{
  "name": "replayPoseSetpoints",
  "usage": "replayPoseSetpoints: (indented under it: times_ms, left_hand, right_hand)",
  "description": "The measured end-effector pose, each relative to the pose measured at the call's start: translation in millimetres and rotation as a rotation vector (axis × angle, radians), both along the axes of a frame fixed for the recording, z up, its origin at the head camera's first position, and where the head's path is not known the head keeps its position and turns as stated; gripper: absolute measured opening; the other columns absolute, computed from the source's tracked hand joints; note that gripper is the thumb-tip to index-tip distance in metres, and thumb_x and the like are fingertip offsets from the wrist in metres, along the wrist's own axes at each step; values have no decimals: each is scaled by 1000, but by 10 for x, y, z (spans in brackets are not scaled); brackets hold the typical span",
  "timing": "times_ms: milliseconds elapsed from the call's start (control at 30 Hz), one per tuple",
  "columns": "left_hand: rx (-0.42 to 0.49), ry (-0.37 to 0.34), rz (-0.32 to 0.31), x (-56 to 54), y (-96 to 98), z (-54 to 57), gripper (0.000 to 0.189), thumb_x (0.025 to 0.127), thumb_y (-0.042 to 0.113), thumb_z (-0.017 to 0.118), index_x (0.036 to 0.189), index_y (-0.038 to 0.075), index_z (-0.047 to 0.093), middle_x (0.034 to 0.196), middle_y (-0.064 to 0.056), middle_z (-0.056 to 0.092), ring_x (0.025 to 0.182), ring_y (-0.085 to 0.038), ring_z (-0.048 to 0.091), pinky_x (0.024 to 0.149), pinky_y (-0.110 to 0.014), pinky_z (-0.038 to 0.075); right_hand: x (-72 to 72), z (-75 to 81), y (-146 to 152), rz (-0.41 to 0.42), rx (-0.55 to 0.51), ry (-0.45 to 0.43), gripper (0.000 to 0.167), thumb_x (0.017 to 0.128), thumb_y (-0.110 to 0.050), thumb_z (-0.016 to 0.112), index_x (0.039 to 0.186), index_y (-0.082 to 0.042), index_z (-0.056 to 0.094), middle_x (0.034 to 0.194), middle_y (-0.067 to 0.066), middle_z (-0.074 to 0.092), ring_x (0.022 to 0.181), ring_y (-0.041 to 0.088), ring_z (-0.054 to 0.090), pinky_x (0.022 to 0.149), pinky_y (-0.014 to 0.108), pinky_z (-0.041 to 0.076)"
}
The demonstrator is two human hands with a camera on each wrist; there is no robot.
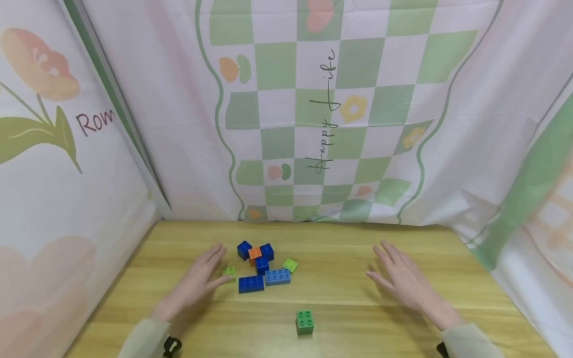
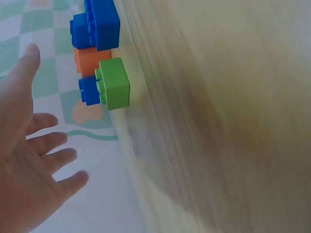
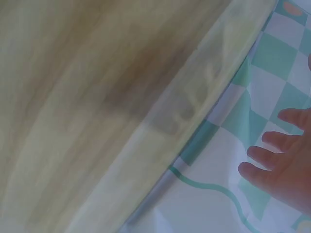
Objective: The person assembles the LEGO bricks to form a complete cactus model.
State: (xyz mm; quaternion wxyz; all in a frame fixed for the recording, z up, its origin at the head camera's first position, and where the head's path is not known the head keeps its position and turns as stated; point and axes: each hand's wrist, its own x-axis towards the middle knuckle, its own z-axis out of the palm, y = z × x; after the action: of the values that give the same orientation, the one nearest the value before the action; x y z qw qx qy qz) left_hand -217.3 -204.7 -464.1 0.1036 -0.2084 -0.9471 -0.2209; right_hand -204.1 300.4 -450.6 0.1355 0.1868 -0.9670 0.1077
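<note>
My left hand (image 1: 195, 281) hovers beside the left end of a brick cluster, fingers extended and nothing held; its thumb overlaps a lime green brick (image 1: 229, 272) in the head view. An orange brick (image 1: 254, 255) sits among several small dark blue bricks (image 1: 243, 249). In front of them lie a long dark blue brick (image 1: 251, 284) and a lighter blue brick (image 1: 277, 276), with another lime brick (image 1: 290, 265) behind the latter. Nearer to me, a green square brick (image 1: 305, 322) stands alone, studs up. On the right, my right hand (image 1: 405, 281) is spread over the table, holding nothing.
The wooden table (image 1: 340, 288) ends at a checkered curtain (image 1: 318, 109) along the back. A flower-printed curtain (image 1: 45, 199) runs along the left side, and another curtain (image 1: 537, 199) hangs at the right. Both wrists carry a black strap (image 1: 172, 346).
</note>
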Motion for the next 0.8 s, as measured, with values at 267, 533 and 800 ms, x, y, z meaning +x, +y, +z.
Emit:
replayPoseSetpoints:
  times_ms: [267,533,800]
  left_hand:
    - [49,-74,2,67,70,14,76,87,39,73,145,-1,44,154,-23,40,141,-43,41,115,-61,35]
    - [107,-29,-53,125,185,37,74,80,33,79,139,-2,51,145,-22,51,133,-41,51,111,-56,42]
    - [158,-42,-83,203,303,43,70,77,30,82,135,1,55,140,-20,57,128,-36,57,107,-51,48]
  right_hand:
    - [16,-50,-67,26,-46,5,70,95,-42,63,143,5,42,152,32,35,134,53,39,109,70,35]
    - [22,-74,-122,43,-100,-25,68,96,-39,63,143,5,42,152,30,37,134,51,41,108,69,36]
    - [7,-101,-174,56,-122,-36,67,96,-39,63,143,4,43,150,29,40,134,49,42,110,67,36]
